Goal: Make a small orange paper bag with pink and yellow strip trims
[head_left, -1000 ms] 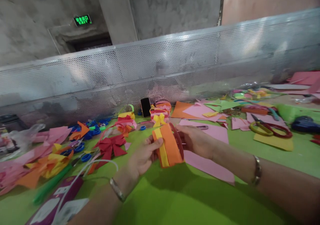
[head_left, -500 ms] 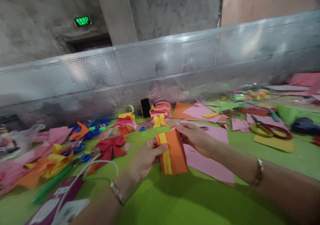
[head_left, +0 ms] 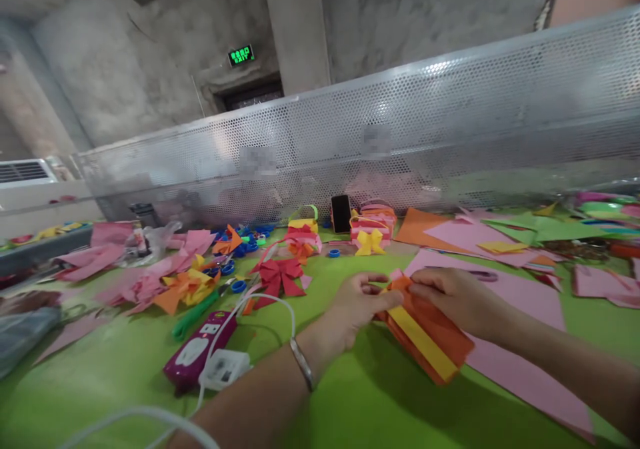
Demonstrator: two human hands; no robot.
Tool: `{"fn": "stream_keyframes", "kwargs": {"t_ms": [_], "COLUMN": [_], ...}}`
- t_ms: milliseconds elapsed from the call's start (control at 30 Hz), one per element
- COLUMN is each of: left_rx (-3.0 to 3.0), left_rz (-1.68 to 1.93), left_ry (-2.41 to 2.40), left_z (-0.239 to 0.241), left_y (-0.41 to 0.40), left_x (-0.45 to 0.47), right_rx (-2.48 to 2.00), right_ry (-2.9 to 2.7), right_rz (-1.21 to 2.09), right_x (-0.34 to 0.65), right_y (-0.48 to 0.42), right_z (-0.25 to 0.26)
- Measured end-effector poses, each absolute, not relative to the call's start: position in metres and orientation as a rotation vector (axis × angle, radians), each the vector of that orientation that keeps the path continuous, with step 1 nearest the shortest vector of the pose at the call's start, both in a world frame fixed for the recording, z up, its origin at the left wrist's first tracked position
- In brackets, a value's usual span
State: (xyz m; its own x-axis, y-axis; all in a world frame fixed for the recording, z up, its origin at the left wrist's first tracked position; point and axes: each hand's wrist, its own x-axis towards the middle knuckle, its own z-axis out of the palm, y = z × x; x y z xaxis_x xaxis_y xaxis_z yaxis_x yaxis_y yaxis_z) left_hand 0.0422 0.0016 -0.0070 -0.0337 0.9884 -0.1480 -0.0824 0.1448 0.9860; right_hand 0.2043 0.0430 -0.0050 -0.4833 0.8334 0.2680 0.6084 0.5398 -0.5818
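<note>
Both my hands hold an orange paper box with a yellow stripe [head_left: 428,338], tilted low over the green table [head_left: 350,409]. My left hand [head_left: 361,301] pinches its top left corner, fingers closed. My right hand [head_left: 453,298] grips the box's upper edge from the right, fingers curled over it. A pink paper sheet [head_left: 520,362] lies under and right of the box.
A red paper bow [head_left: 278,277], small finished paper baskets [head_left: 369,233] and a black phone [head_left: 341,213] sit further back. A purple power strip with a white plug [head_left: 203,359] lies at left. Paper scraps and blue rings litter the left side. A perforated metal panel [head_left: 400,136] bounds the table's far edge.
The view has swung to the left. The box has tipped from upright to a slanted, lower position, and both hands have shifted to its top edge.
</note>
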Motion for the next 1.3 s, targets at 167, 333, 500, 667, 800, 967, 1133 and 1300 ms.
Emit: {"fn": "stream_keyframes", "kwargs": {"t_ms": [167, 333, 500, 667, 800, 967, 1133, 1300], "left_rx": [1.101, 0.921, 0.773, 0.689, 0.664, 0.661, 0.754, 0.847], "left_rz": [1.276, 1.426, 1.469, 1.585, 1.652, 1.469, 1.297, 1.301], "left_ry": [1.225, 1.266, 1.278, 1.218, 1.155, 1.155, 1.147, 1.119], "left_z": [0.002, 0.005, -0.001, 0.000, -0.001, -0.003, -0.005, -0.005], "left_y": [0.005, 0.013, 0.017, 0.018, 0.022, 0.022, 0.017, 0.016], "left_x": [0.040, 0.031, 0.028, 0.028, 0.026, 0.029, 0.033, 0.032], "right_rx": [-1.105, -1.192, -1.182, -1.102, -1.024, -0.958, -1.028, -1.011], "right_ry": [-2.269, -2.254, -2.046, -1.641, -1.469, -1.569, -1.584, -1.625], "right_rz": [0.625, 0.604, 1.056, 1.464, 1.690, 1.589, 1.478, 1.491], "right_x": [0.204, 0.205, 0.206, 0.204, 0.201, 0.202, 0.202, 0.202], "right_y": [0.041, 0.047, 0.050, 0.048, 0.046, 0.049, 0.055, 0.053], "right_z": [-0.005, -0.007, -0.009, -0.007, -0.011, -0.017, -0.017, -0.013]}}
